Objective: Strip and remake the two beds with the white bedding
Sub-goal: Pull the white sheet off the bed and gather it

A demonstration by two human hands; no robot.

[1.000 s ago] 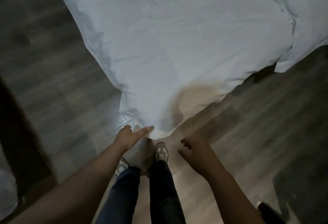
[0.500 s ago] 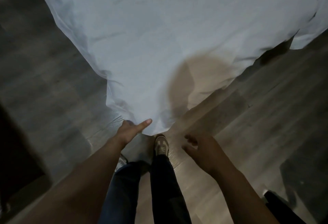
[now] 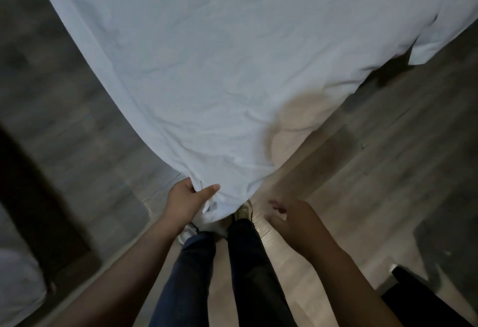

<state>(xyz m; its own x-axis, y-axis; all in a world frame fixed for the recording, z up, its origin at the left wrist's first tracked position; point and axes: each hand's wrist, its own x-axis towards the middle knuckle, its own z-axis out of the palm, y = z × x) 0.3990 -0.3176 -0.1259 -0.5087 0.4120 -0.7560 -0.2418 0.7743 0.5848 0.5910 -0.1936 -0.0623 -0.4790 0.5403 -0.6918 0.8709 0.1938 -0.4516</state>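
The white sheet (image 3: 207,80) spreads away from the person, widening toward the top of the view. Its near corner (image 3: 227,197) comes to a point just in front of the shoe (image 3: 243,211). The left hand (image 3: 185,201) holds that corner, with its thumb (image 3: 210,188) pinching a fold of cloth against the curled fingers. The right hand (image 3: 294,220) hangs just to the right of the corner, over the floor (image 3: 362,197), apart from the cloth. Its fingers (image 3: 275,203) are loosely bent and hold nothing. The sheet's free right edge climbs away up and to the right, so the right hand is the nearer one to take it. In the dim light, the tan patch beside that edge may be mattress or only lamplight.
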